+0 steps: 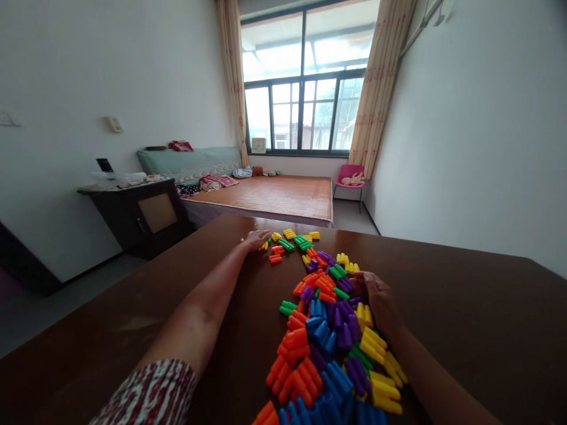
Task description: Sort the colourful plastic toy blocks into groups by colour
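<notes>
A long heap of plastic finger-shaped building blocks, in joined rows of tubes, runs from the near edge toward the far end of the table. My left hand reaches to the far end, fingers stretched out against a yellow block. Close to it lie orange blocks and green blocks. On the heap's right side, my right hand rests with its fingers loosely extended toward purple blocks; their tips are partly hidden. Yellow blocks lie beside that wrist, and blue blocks sit mid-heap.
The dark brown table extends on both sides of the heap. Beyond it stands a bed under a window, with a pink chair at its right. A dark cabinet stands to the left.
</notes>
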Demonstrator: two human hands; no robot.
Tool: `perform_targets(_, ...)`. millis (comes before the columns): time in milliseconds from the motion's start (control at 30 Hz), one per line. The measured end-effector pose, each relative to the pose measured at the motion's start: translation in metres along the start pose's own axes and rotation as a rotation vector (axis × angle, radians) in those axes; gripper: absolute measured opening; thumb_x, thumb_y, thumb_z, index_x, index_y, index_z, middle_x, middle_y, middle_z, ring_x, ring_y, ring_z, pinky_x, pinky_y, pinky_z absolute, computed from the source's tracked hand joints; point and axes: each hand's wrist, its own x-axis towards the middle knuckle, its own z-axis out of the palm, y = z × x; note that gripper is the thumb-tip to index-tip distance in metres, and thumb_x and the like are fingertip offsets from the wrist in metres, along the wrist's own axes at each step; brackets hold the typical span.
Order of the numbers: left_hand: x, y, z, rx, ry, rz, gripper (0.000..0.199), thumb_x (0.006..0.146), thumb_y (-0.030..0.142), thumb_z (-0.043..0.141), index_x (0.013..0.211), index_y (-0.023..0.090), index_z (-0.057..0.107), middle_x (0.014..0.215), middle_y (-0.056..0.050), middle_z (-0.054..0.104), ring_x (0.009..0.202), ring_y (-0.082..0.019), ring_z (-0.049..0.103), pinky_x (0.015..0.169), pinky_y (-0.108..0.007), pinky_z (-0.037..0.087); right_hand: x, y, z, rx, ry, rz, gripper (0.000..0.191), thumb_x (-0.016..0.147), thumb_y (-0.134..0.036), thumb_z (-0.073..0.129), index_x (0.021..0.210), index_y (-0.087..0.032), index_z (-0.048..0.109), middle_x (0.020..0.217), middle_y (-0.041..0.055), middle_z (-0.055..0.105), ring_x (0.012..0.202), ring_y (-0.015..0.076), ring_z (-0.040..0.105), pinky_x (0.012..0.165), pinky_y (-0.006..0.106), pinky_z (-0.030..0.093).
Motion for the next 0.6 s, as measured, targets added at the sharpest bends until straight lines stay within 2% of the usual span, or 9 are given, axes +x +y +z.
perform_targets(100, -0.002, 0.013, 0.012, -0.024, -0.148, 0.037, 0.053, 0.082, 0.066, 0.044, 0.123, 0.037, 0.061, 0.138, -0.003, 0.055, 0.131, -0.03, 0.043, 0.107, -0.048, 0.03, 0.0, -0.002, -0.001, -0.031, -0.011, 0.0, 0.048, 0.08, -0.064, 0.051, 0.09, -0.02, 0.066, 0.086, 0.0086, 0.072, 0.076, 0.0226, 0.067, 0.069, 0.035, 0.054)
perform_targets(200, -0.027, 0.03, 0.02, -0.08, -0.269, 0.163, 0.055, 0.076, 0.07, 0.051, 0.123, 0.042, 0.06, 0.142, -0.001, 0.05, 0.135, -0.034, 0.035, 0.109, -0.053, 0.025, -0.001, -0.004, -0.001, -0.062, -0.019, -0.005, 0.048, 0.08, -0.064, 0.051, 0.09, -0.02, 0.066, 0.086, 0.0084, 0.072, 0.075, 0.022, 0.067, 0.069, 0.034, 0.054)
perform_targets(267, -0.049, 0.043, 0.021, -0.168, -0.321, 0.301, 0.053, 0.075, 0.07, 0.053, 0.118, 0.041, 0.064, 0.139, 0.0, 0.054, 0.134, -0.031, 0.039, 0.111, -0.049, 0.025, -0.001, -0.005, -0.001, -0.073, -0.024, -0.01, 0.048, 0.08, -0.065, 0.05, 0.09, -0.02, 0.066, 0.085, 0.0084, 0.072, 0.075, 0.0219, 0.067, 0.069, 0.034, 0.054)
perform_targets(333, -0.065, 0.053, 0.019, -0.317, -0.428, 0.452, 0.051, 0.075, 0.069, 0.055, 0.112, 0.036, 0.07, 0.131, -0.001, 0.06, 0.127, -0.027, 0.048, 0.11, -0.038, 0.031, -0.001, -0.004, -0.001, -0.072, -0.028, -0.009, 0.047, 0.08, -0.064, 0.05, 0.09, -0.021, 0.066, 0.084, 0.0079, 0.072, 0.074, 0.0219, 0.066, 0.07, 0.035, 0.053)
perform_targets(433, -0.065, 0.062, 0.01, -0.512, -0.589, 0.543, 0.054, 0.08, 0.068, 0.05, 0.105, 0.026, 0.074, 0.122, -0.003, 0.066, 0.115, -0.023, 0.058, 0.101, -0.028, 0.041, 0.0, 0.0, 0.0, -0.062, -0.027, -0.003, 0.047, 0.081, -0.063, 0.05, 0.092, -0.02, 0.066, 0.084, 0.0076, 0.072, 0.074, 0.0217, 0.066, 0.07, 0.035, 0.053)
perform_targets(500, -0.046, 0.063, 0.005, -0.565, -0.528, 0.501, 0.057, 0.085, 0.065, 0.043, 0.108, 0.022, 0.072, 0.12, -0.004, 0.067, 0.113, -0.023, 0.059, 0.101, -0.029, 0.042, 0.002, 0.002, 0.0, -0.056, -0.022, -0.005, 0.048, 0.08, -0.064, 0.05, 0.092, -0.02, 0.066, 0.083, 0.0078, 0.072, 0.073, 0.0217, 0.066, 0.068, 0.034, 0.053)
perform_targets(600, 0.0, 0.06, 0.006, -0.486, -0.212, 0.312, 0.06, 0.089, 0.06, 0.034, 0.119, 0.019, 0.066, 0.124, -0.004, 0.065, 0.117, -0.023, 0.056, 0.103, -0.033, 0.04, 0.003, 0.004, 0.0, -0.046, -0.021, -0.01, 0.049, 0.08, -0.065, 0.05, 0.091, -0.02, 0.066, 0.084, 0.008, 0.073, 0.072, 0.0215, 0.066, 0.067, 0.034, 0.053)
